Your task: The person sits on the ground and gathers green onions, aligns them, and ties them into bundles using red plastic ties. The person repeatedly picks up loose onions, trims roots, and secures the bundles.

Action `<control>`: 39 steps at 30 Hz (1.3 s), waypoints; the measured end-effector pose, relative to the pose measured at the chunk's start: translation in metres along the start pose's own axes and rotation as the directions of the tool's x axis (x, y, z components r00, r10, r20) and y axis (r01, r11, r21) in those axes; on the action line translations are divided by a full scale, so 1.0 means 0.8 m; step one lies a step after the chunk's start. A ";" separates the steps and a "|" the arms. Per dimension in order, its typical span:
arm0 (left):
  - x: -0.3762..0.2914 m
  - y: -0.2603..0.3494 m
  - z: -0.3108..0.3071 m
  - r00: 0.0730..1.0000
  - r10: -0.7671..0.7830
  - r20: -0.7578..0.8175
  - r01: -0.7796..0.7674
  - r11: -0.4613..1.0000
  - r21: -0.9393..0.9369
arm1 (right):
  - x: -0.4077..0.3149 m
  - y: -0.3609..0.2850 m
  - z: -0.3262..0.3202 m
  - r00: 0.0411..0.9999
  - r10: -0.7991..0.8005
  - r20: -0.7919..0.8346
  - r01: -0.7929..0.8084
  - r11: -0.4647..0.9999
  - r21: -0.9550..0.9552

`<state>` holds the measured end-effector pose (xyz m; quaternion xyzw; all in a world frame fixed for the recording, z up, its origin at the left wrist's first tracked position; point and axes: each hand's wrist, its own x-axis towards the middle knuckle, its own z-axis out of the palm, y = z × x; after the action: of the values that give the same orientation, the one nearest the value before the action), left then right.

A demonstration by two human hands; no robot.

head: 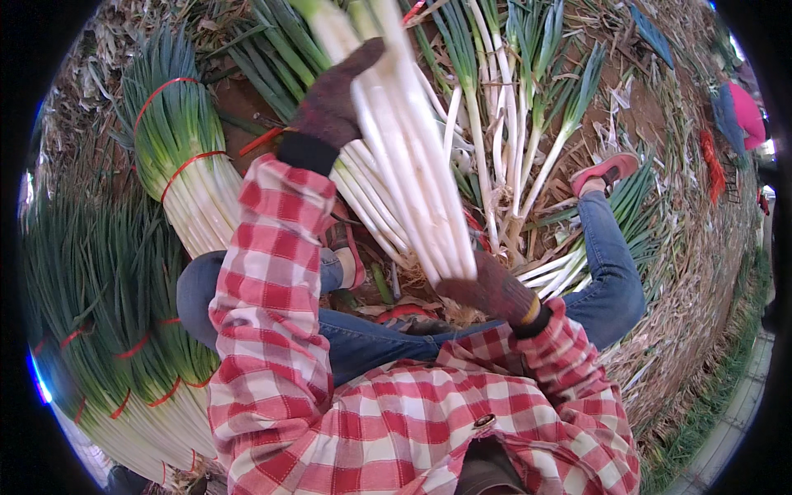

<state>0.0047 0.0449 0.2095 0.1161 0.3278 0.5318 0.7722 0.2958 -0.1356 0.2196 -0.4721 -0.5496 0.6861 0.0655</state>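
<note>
A handful of long white-stalked green onions (411, 167) spans the space between my two gloved hands, partly blurred. My left hand (337, 93), in a dark brown glove, is at the upper stalks, thumb extended over them. My right hand (489, 288), in a similar glove, holds the root end low down. Beneath the stalks lies another pile of green onions (371, 204), roots towards me. Loose, soil-marked green onions (501, 136) are spread on the ground just to the right. Further right, more stalks (557, 272) lie beside my leg.
Bundles of green onions tied with red bands (192, 161) lie at the left, with several more (117, 346) at the lower left. Husks and dry leaves (693, 247) cover ground at the right, near red ties (711, 166). A person in pink (745, 114) is at the far right.
</note>
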 end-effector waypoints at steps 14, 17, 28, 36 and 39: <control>0.039 -0.083 -0.277 0.652 0.166 -0.740 0.341 0.807 0.482 | 0.166 0.139 0.036 0.929 0.290 0.228 -0.287 0.957 -0.050; 0.040 -0.084 -0.286 0.594 0.249 -0.765 0.479 0.654 0.586 | 0.186 0.169 0.038 0.927 0.334 0.170 -0.308 0.937 -0.164; 0.034 -0.099 -0.336 0.801 0.315 -0.509 0.327 0.483 0.813 | 0.157 0.074 0.084 0.893 -0.280 -0.353 -0.091 0.655 -0.750; 0.012 -0.087 -0.269 0.610 0.563 -0.557 0.347 0.442 0.827 | 0.234 0.068 0.112 0.980 0.166 -0.113 -0.180 0.479 -0.859; 0.011 -0.088 -0.277 0.596 0.617 -0.514 0.309 0.414 0.856 | 0.245 0.074 0.116 0.973 0.201 -0.112 -0.195 0.456 -0.868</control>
<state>-0.0803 -0.0133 0.0003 0.2959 0.8424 0.3417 0.2934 0.1472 -0.1037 0.0537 -0.4976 -0.7633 0.3150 -0.2654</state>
